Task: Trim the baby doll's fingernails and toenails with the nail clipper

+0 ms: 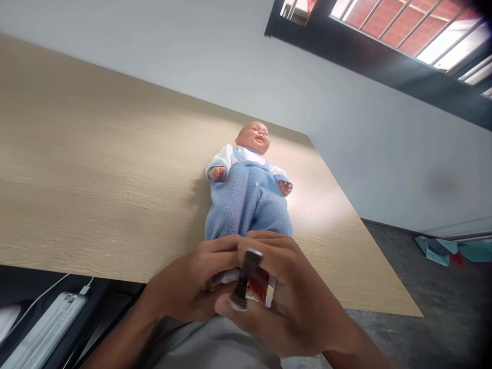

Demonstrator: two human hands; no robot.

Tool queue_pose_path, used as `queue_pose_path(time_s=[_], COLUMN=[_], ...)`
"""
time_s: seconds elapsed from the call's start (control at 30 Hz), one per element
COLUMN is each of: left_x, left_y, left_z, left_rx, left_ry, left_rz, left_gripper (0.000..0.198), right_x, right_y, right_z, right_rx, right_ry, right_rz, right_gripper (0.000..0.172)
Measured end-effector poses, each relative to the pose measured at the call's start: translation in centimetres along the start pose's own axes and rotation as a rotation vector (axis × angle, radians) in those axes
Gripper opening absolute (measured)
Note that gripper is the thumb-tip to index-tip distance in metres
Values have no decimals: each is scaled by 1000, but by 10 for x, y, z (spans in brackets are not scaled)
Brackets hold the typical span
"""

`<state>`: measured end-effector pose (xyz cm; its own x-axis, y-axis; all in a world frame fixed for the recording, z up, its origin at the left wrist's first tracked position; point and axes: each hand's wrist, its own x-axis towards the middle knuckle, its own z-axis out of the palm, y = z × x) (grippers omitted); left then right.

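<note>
From my station I see the doll [248, 200] lying face-up on the bench [96, 179], blue suit on, its feet hidden where the left hand [188, 287] curls around white cloth [225, 277] and the right hand [292, 302] pinches a small dark object [244, 279], so I judge the foot-end work unfinished.

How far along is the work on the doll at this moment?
Done: the baby doll lies face up on the table, already in a blue romper and white shirt. In hand: left hand and right hand meet at its feet, the right fingers pinching a small dark-and-red item. Left: the feet are hidden, so their state is unclear.
</note>
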<state>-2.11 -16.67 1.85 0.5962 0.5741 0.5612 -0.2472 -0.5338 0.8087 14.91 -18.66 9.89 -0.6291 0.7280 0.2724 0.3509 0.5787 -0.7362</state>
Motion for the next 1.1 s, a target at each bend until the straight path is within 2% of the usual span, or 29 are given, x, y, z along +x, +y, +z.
queue_pose_path(time_s=[0.1,0.2,0.3,0.4,0.53,0.67,0.83,1.1], left_x=[-4,-10,-13,-12,-7,-4,-5,-8], left_y=[9,19,25,25,21,14,5,2], left_z=[-7,-13,-14,-12,-7,-3,-1,1], left_rx=[160,328,443,547,677,773,690,659], left_ry=[19,-12,-177,-230,-196,-133,-81,46], left_rz=[-7,-4,-123,-230,-226,-123,47,117], left_gripper=[8,11,19,20,14,15,19,10], right_x=[-11,-22,-27,-27,-27,-28,-28,-31], right_y=[10,19,27,35,44,47,55,65], right_z=[3,7,12,19,27,34,43,45], right_rx=[90,123,42,-93,-189,-189,-212,-178], right_ry=[262,400,419,412,443,507,553,600], right_rz=[-18,-11,-64,-166,-264,-292,-348,-421], right_gripper=[37,40,41,41,43,43,46,43])
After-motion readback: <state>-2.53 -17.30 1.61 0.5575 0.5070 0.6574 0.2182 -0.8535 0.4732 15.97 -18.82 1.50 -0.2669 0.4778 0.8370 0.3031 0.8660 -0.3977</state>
